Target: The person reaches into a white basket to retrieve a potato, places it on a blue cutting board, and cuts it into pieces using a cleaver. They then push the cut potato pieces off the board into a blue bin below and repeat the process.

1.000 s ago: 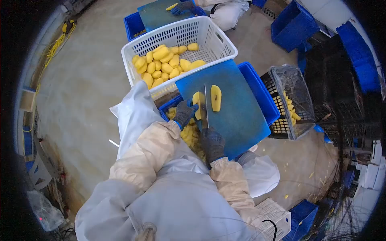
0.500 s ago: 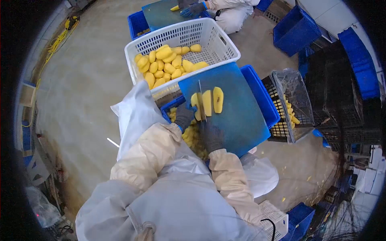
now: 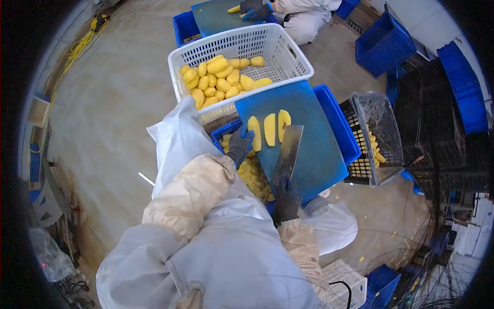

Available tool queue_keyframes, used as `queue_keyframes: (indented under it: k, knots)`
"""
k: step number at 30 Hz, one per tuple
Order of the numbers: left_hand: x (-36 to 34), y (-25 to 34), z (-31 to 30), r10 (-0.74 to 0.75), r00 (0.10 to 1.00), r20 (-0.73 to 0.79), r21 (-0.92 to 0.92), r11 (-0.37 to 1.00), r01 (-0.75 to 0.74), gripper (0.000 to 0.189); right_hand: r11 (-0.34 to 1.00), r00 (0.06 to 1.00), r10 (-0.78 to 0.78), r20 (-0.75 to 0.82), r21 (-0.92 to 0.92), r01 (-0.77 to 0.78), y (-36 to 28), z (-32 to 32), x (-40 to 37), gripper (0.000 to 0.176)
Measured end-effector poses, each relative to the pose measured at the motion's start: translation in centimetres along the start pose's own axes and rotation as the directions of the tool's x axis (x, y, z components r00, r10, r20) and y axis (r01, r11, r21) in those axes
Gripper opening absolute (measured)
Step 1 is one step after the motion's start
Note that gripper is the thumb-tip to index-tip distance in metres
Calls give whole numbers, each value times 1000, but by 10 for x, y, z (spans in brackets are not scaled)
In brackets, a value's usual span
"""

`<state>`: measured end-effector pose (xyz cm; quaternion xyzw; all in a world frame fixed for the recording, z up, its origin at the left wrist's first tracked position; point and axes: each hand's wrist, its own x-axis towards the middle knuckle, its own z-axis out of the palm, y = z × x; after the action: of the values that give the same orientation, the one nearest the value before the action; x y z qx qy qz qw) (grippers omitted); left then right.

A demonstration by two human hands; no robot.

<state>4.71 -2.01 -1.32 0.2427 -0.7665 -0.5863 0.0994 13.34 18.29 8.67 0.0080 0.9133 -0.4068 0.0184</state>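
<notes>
Blue cutting board [image 3: 314, 149], three peeled potato pieces on it, side by side: left piece [image 3: 254, 135], middle piece [image 3: 269, 130], right piece [image 3: 283, 123], dark mark on its face. Narrow gaps between.

Left hand [image 3: 240, 146], gloved: fingers bent, tips at the left piece; whether they pinch it, cannot tell. Right hand [image 3: 287, 198], gloved, blurred: fingers closed round the handle of a broad knife [image 3: 289, 154]. Blade slants over the board, its far end by the right piece; blade and hand hide part of the board.

Board's left edge overhangs a blue bin of cut pieces [image 3: 253, 177], covering some of it. Another blue bin [image 3: 337, 126] along the right side. Beyond the board, white crate [image 3: 239, 98], whole peeled potatoes [image 3: 218, 77] heaped toward its left. Farther right, black crate [image 3: 358, 149], clear liner, yellow pieces inside.

Ahead, a co-worker [image 3: 303, 23] at a second board [image 3: 218, 19]. Yellow cable [image 3: 77, 50] on the far left. Dark strands blur the lower right.
</notes>
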Motion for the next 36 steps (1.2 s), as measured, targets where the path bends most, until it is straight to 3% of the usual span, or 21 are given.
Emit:
queue_keyframes:
  k: [3,5,9,11,12,13,14,15,16,17,18,19,20,21,23,26,33,36]
  knots:
    - [-5,15,-1,-28,999,29,57,998,26,49,998,999,38,0,48,-37,6,-2,-6,37]
    - [0,0,7,316,945,-83,332,903,-273,53,1000,1000,-7,5,-26,7,20,3,-10,36]
    - [-10,24,1,247,968,32,312,918,-245,51,997,996,-54,69,-43,57,32,-1,-17,34]
    - [-25,41,3,49,950,307,-12,999,-47,54,994,994,106,26,20,-106,5,-19,-22,29]
    - [-36,60,7,-20,904,426,-39,998,40,60,993,993,115,20,23,-116,13,-16,-25,29]
    - [-39,46,26,-19,899,438,-36,999,38,60,968,987,160,-21,201,-153,24,-11,-27,30]
    - [-38,22,50,76,888,454,-19,997,-75,59,912,976,209,-61,373,-172,35,-8,-30,31]
    - [-40,10,72,171,864,473,-9,982,-190,59,911,972,220,-80,372,-176,29,-17,-30,31]
    - [-57,54,68,162,866,473,79,971,-224,48,894,971,215,-107,422,-152,10,-31,-28,33]
    - [-57,49,78,168,855,490,72,970,-231,48,874,968,210,-134,470,-125,2,-41,-27,35]
    - [-52,35,89,178,847,501,196,930,-311,46,873,963,223,-150,470,-129,14,-40,-27,35]
    - [-49,29,98,187,840,509,315,868,-384,45,936,966,232,-110,295,-192,30,-38,-25,38]
    - [-48,22,107,99,872,479,452,824,-342,37,965,966,248,-68,109,-240,45,-35,-24,42]
    - [-51,27,106,102,866,490,450,821,-351,37,962,964,256,-77,113,-247,44,-35,-23,42]
    - [-55,33,98,139,878,458,428,831,-355,39,976,968,199,-153,-52,-209,38,-29,-22,50]
    - [-47,5,106,194,876,442,393,835,-384,38,974,975,193,-106,-96,-203,20,-35,-21,52]
    - [-52,27,98,148,861,486,393,843,-367,37,958,964,261,-47,-115,-264,21,-26,-17,40]
    - [-52,31,96,94,868,487,491,792,-362,36,952,970,234,-72,-187,-244,25,-21,-18,41]
